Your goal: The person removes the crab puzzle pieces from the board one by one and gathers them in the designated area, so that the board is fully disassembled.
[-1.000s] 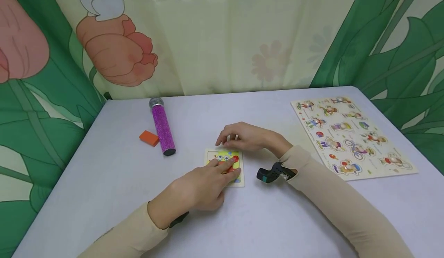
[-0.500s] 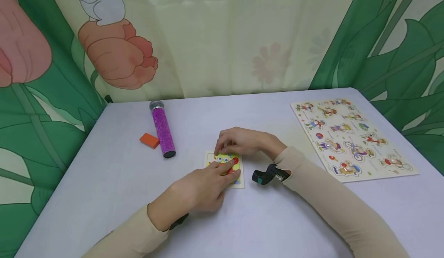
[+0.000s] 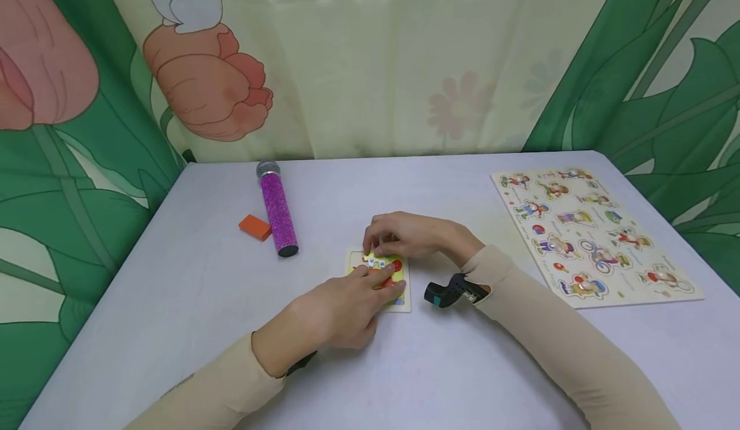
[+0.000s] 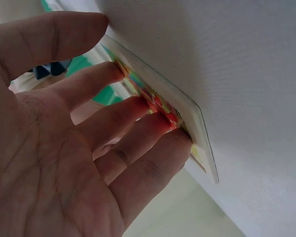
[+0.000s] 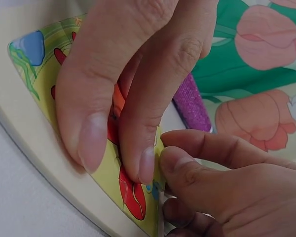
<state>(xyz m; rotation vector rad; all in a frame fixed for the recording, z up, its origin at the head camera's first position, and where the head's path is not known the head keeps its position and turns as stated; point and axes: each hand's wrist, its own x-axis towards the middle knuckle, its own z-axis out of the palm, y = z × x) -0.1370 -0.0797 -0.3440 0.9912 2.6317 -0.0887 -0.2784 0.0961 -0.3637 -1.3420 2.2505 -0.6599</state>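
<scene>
A small square picture puzzle (image 3: 399, 304) with a red crab on yellow lies flat on the table. My left hand (image 3: 338, 311) reaches over it from the near left, nearly straight fingers pressing on its face. In the left wrist view the left hand (image 4: 89, 128) has several fingertips on the picture, thumb apart from it. At the far edge my right hand (image 3: 413, 234) bends its fingers down. The right wrist view shows the right hand (image 5: 237, 187) pinching the yellow edge of the puzzle (image 5: 32, 118) between thumb and index finger; whether it grips a separate piece, I cannot tell.
A purple glitter microphone (image 3: 279, 211) lies at the left, with an orange block (image 3: 255, 227) beside it. A large peg-puzzle board (image 3: 578, 237) with cartoon figures lies at the right. Behind the white table (image 3: 173, 301) hangs a printed curtain (image 3: 358, 63).
My right hand has come down from just beyond the puzzle onto its far edge, its fingertips closing there. The left hand has stayed on the picture. The head view has shifted slightly.
</scene>
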